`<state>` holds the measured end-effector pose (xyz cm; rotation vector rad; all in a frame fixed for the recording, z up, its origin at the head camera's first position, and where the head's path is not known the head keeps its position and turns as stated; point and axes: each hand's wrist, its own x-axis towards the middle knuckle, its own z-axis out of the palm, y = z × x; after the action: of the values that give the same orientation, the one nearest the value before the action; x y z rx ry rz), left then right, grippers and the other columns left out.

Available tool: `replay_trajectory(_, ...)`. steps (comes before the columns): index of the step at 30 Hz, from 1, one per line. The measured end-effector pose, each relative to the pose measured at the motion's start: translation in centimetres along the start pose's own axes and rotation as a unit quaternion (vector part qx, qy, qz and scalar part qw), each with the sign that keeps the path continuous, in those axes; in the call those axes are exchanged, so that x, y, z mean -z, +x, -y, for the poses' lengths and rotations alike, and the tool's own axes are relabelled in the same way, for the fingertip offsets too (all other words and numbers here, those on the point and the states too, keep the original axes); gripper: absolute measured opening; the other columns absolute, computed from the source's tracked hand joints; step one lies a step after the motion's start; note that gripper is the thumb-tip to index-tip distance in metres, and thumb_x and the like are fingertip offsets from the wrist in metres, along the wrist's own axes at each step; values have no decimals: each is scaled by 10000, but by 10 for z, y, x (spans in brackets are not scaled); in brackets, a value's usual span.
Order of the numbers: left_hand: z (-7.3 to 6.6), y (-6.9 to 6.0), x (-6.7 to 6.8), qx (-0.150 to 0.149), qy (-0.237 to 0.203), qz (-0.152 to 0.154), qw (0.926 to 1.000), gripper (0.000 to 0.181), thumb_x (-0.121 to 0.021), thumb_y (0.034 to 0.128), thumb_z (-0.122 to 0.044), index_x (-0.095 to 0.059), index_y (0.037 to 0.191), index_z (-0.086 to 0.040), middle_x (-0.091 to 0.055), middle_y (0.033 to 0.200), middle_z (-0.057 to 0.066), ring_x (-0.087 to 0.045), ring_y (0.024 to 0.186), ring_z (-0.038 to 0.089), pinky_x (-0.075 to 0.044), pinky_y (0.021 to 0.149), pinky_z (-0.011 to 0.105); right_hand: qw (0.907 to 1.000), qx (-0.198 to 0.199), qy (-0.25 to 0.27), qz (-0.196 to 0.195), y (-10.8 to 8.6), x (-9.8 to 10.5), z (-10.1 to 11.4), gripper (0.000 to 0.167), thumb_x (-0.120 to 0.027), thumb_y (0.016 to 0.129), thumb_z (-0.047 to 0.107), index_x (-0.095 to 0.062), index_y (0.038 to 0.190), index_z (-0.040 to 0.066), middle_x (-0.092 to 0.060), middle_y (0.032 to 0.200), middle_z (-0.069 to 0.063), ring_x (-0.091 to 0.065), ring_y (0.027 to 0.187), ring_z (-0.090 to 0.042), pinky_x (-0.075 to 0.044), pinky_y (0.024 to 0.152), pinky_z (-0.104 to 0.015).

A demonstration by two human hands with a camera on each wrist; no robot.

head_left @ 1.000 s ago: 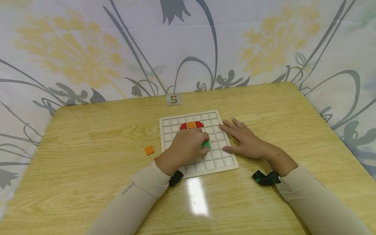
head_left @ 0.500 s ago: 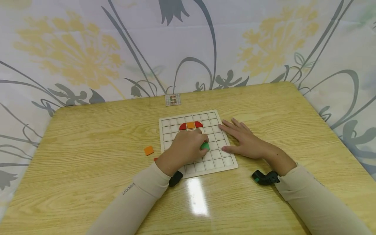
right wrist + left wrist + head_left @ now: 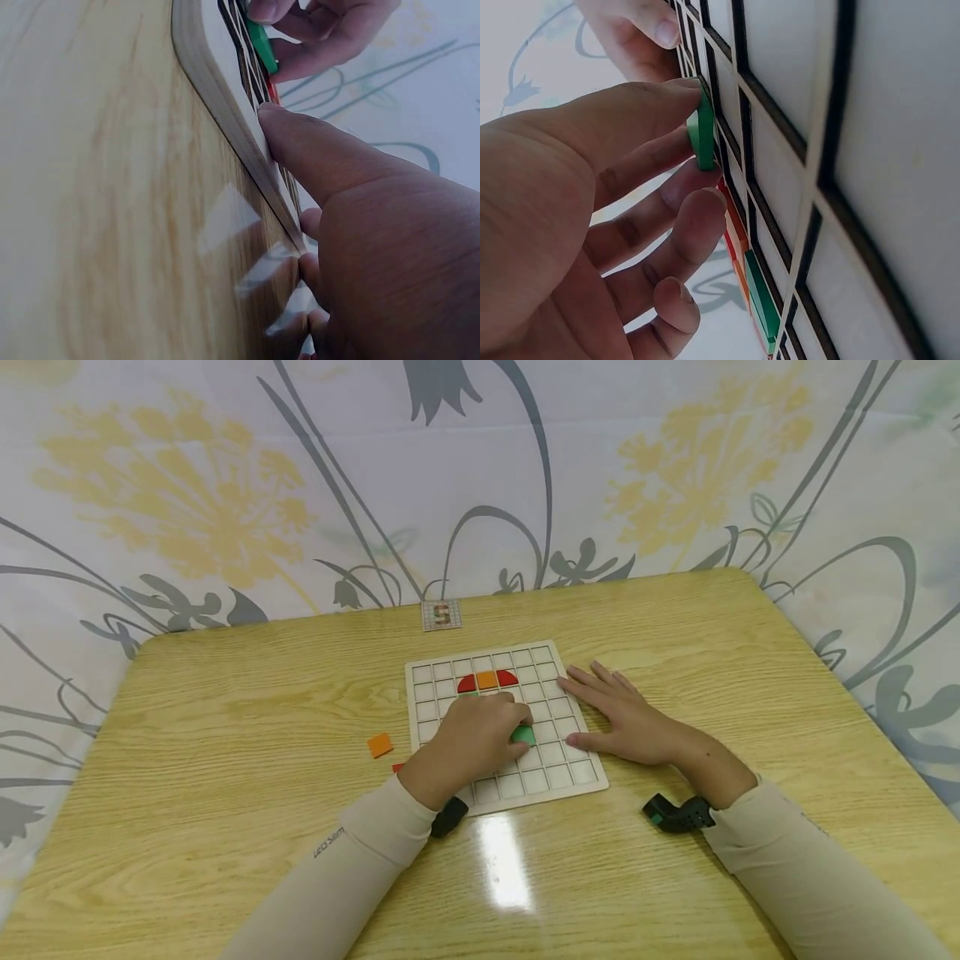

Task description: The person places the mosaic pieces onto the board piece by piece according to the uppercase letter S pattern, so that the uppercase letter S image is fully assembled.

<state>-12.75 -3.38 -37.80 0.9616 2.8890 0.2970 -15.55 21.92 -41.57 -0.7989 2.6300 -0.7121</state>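
Note:
Over the middle of a white gridded board (image 3: pixel 555 777), my left hand (image 3: pixel 476 731) pinches a green tile (image 3: pixel 705 127) between thumb and fingers. In the left wrist view the tile is tilted at the surface of the board. My right hand (image 3: pixel 630 714) lies with straight fingers along the board's right edge, its thumb tip on the rim. On the board's upper part sit an orange square tile (image 3: pixel 487 680) and, either side of it, a red rounded tile (image 3: pixel 467 683) and another red rounded tile (image 3: pixel 507 677). Another green tile (image 3: pixel 761 296) lies in the grid; the left hand mostly covers it from above.
Left of the board lies a loose orange tile (image 3: pixel 380 745). A red piece (image 3: pixel 398 767) shows partly beside my left wrist. At the table's back edge is a small card (image 3: pixel 442 615) with a gridded pattern. Behind the wooden table (image 3: pixel 262 735) hangs a floral cloth (image 3: pixel 480 468).
My left hand stays in place while the green tile shifts slightly under its fingertips. The right hand has not visibly moved.

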Motion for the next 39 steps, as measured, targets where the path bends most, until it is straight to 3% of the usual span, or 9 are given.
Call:
replay_trajectory(23, 1, 1, -2, 187, -115, 34, 9998, 170, -715, 935, -323, -726, 1057, -206, -648, 934, -37, -600, 748, 105, -501, 640, 288, 10000, -32, -24, -4, 0, -1, 0, 813, -653, 942, 479, -248, 1600, 224, -145, 1684, -79, 54, 1558, -374, 43, 1222, -594)
replay_trajectory(39, 3, 0, -4, 90, -169, -116, 9997, 197, -727, 928, -310, -728, 1076, -181, -672, 967, -14, -632, 778, 124, -531, 674, 295, 10000, -32, 7, -15, 0, -1, 0, 812, -652, 940, 490, -252, 1599, 233, -140, 1686, -76, 55, 1559, -372, 43, 1221, -595)
